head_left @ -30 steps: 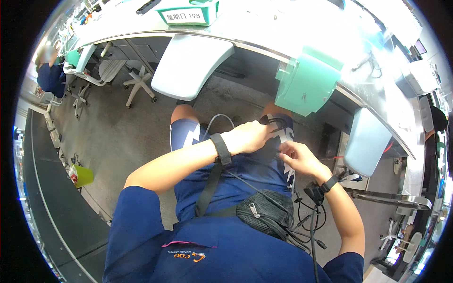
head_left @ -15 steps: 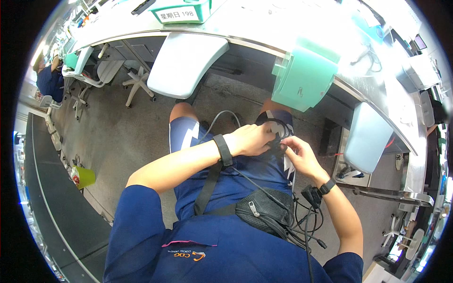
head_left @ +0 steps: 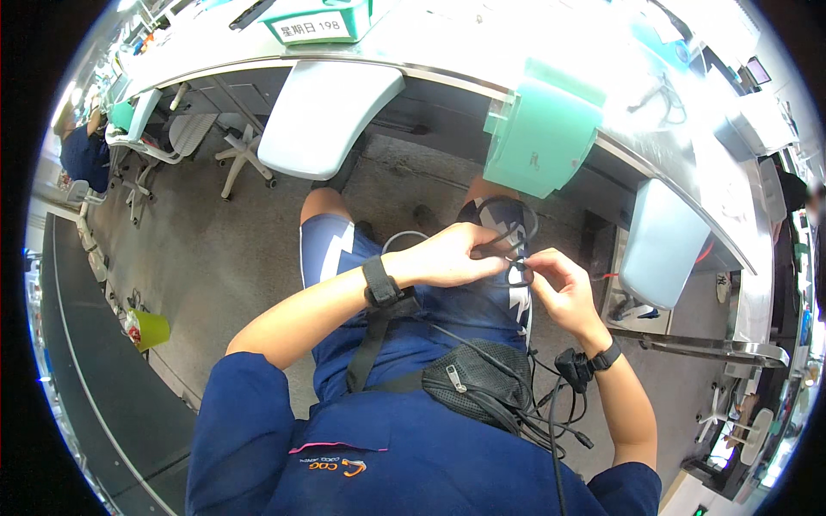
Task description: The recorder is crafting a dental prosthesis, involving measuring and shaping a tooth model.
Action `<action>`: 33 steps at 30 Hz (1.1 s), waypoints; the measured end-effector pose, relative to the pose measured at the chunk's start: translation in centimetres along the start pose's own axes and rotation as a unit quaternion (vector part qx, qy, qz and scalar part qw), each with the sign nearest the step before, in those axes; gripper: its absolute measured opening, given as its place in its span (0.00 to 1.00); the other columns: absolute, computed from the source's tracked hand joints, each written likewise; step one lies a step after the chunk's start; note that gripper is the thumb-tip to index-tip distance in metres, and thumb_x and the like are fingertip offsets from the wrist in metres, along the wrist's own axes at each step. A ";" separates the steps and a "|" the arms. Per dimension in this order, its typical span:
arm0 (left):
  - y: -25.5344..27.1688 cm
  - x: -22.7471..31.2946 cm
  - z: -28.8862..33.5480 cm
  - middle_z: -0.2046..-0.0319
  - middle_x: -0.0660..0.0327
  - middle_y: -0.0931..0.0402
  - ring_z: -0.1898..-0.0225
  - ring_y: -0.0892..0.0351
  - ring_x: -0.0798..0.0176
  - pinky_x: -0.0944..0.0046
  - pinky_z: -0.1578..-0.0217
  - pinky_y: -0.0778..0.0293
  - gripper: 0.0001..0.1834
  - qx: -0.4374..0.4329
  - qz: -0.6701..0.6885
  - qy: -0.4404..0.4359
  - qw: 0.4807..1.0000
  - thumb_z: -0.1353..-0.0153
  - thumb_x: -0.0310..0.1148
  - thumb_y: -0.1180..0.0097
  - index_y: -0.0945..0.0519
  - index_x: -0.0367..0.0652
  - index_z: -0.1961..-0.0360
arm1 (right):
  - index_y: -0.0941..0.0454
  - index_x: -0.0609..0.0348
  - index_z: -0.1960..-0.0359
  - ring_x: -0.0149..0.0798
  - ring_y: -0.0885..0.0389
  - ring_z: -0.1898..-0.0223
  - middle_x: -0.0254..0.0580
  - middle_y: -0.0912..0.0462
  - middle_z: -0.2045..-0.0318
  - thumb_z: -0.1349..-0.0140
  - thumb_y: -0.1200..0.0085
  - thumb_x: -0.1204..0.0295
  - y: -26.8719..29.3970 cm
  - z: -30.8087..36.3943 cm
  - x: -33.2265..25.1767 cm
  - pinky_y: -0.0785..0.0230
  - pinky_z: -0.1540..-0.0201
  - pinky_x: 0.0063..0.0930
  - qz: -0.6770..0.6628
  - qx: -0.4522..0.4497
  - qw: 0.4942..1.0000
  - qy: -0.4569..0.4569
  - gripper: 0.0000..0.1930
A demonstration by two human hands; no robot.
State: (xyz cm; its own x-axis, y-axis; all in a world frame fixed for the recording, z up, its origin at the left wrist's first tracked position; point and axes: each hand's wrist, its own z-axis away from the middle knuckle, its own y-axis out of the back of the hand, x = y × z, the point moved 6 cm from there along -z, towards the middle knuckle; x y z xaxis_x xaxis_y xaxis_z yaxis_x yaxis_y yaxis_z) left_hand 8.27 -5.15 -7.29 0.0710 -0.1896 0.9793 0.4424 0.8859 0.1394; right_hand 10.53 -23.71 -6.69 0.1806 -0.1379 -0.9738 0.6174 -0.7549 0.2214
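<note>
A looped black cable [head_left: 532,225] is held between my two hands above my right thigh. My left hand [head_left: 460,255] closes its fingers and thumb on one side of the coil. From the other side, my right hand [head_left: 557,279] pinches the cable near a crossing point of the loops. Part of the coil rises past the left fingertips, toward my right knee. Each wrist wears a black strap, and a small black device [head_left: 574,370] sits by the right one. What exactly lies under the fingertips is too small to make out.
A metal-edged workbench [head_left: 447,70] runs ahead, with a green bin [head_left: 318,23] on top. A green tray-like container [head_left: 546,138] hangs over its edge. Stools [head_left: 323,112] stand beneath it. At my waist is a black mesh pouch [head_left: 477,383] with cables. Another person [head_left: 84,155] sits far left.
My hands have drawn slightly apart, and the cable loops now stand more open between them. The left wrist has turned a little. The whole view has shifted slightly.
</note>
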 end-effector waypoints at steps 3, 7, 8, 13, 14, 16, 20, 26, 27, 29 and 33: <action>0.2 1.2 0.2 0.54 0.50 0.21 0.54 0.19 0.60 0.61 0.50 0.24 0.24 -0.038 -0.128 -0.057 0.989 0.42 0.36 0.42 0.26 0.31 0.48 | 0.22 0.63 0.57 0.29 0.21 0.58 0.35 0.20 0.61 0.36 0.47 0.80 0.1 0.1 -0.3 0.29 0.51 0.25 -0.014 0.017 1.000 -0.015 0.07; -0.4 1.3 0.6 0.54 0.46 0.28 0.59 0.21 0.38 0.48 0.57 0.22 0.25 0.037 -0.337 -0.163 0.926 0.46 0.34 0.46 0.29 0.35 0.47 | 0.22 0.63 0.57 0.29 0.21 0.59 0.36 0.19 0.63 0.36 0.47 0.78 0.0 -0.1 -0.7 0.28 0.52 0.26 -0.021 0.008 1.000 -0.015 0.07; -0.8 1.1 0.4 0.54 0.46 0.28 0.59 0.21 0.38 0.48 0.57 0.22 0.25 0.036 -0.337 -0.163 0.927 0.46 0.34 0.46 0.29 0.35 0.47 | 0.22 0.63 0.57 0.31 0.20 0.60 0.38 0.19 0.64 0.37 0.47 0.78 -0.3 -0.3 -0.7 0.28 0.54 0.27 0.060 -0.036 0.997 -0.013 0.08; -2.6 -2.8 -0.6 0.55 0.45 0.27 0.64 0.18 0.40 0.45 0.63 0.22 0.20 -0.052 -0.452 -0.068 0.888 0.46 0.32 0.47 0.28 0.38 0.52 | 0.21 0.65 0.59 0.37 0.19 0.66 0.45 0.19 0.66 0.42 0.45 0.78 -1.6 0.1 0.8 0.27 0.61 0.30 0.209 -0.183 0.960 0.020 0.09; -2.8 -3.3 -0.7 0.54 0.45 0.27 0.64 0.18 0.40 0.45 0.63 0.22 0.20 -0.061 -0.466 -0.074 0.880 0.47 0.32 0.47 0.28 0.38 0.52 | 0.21 0.65 0.59 0.37 0.19 0.66 0.45 0.19 0.66 0.42 0.45 0.78 -1.7 0.1 0.9 0.27 0.61 0.30 0.208 -0.183 0.961 0.019 0.09; -2.7 -3.1 -0.6 0.56 0.45 0.25 0.65 0.18 0.41 0.46 0.63 0.22 0.21 -0.079 -0.480 -0.076 0.870 0.48 0.33 0.46 0.29 0.38 0.52 | 0.21 0.64 0.59 0.38 0.20 0.68 0.44 0.20 0.68 0.43 0.45 0.79 -1.9 0.2 0.5 0.27 0.62 0.30 0.222 -0.172 0.959 0.035 0.10; -3.1 -4.1 -0.5 0.62 0.47 0.22 0.65 0.18 0.42 0.46 0.63 0.22 0.20 -0.128 -0.476 -0.077 0.867 0.49 0.35 0.46 0.27 0.38 0.55 | 0.20 0.64 0.60 0.37 0.20 0.67 0.43 0.20 0.69 0.45 0.45 0.80 -1.5 -0.1 -0.2 0.27 0.62 0.29 0.201 -0.128 0.970 0.043 0.10; -2.6 -1.3 -0.3 0.73 0.50 0.20 0.69 0.18 0.42 0.45 0.67 0.23 0.14 -0.082 -0.477 -0.113 0.868 0.44 0.39 0.46 0.25 0.39 0.62 | 0.22 0.63 0.60 0.29 0.23 0.69 0.37 0.21 0.70 0.41 0.44 0.76 0.2 -0.4 -0.5 0.29 0.64 0.24 0.151 0.009 0.988 0.026 0.08; -2.4 -0.9 -0.3 0.75 0.51 0.21 0.70 0.19 0.42 0.44 0.68 0.24 0.14 -0.064 -0.472 -0.136 0.869 0.42 0.40 0.45 0.25 0.39 0.65 | 0.22 0.63 0.60 0.26 0.24 0.70 0.34 0.22 0.71 0.39 0.43 0.75 0.6 -0.6 -0.4 0.29 0.65 0.22 0.140 0.032 0.990 -0.005 0.08; -1.8 -0.5 -0.4 0.76 0.51 0.21 0.71 0.19 0.42 0.45 0.69 0.24 0.15 -0.042 -0.459 -0.131 0.878 0.42 0.41 0.45 0.25 0.39 0.66 | 0.22 0.63 0.59 0.26 0.25 0.70 0.33 0.22 0.72 0.41 0.42 0.76 1.3 -0.6 -0.7 0.30 0.65 0.22 0.162 0.050 0.985 -0.040 0.09; -1.3 0.6 -0.3 0.78 0.53 0.23 0.72 0.20 0.45 0.48 0.68 0.26 0.15 0.004 -0.474 -0.167 0.864 0.42 0.42 0.42 0.25 0.40 0.70 | 0.20 0.61 0.57 0.32 0.23 0.69 0.37 0.21 0.69 0.45 0.40 0.78 0.8 -0.3 -4.2 0.28 0.66 0.25 0.243 0.093 0.962 0.077 0.12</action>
State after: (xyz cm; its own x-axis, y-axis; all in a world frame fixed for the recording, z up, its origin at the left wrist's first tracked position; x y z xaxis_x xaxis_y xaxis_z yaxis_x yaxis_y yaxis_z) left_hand 8.04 -6.51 -6.94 -0.5835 -0.7001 0.4116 0.1544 0.4020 0.9025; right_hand 10.44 -23.55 -2.46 0.5344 -0.4180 -0.7346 0.2865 -0.7281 0.6227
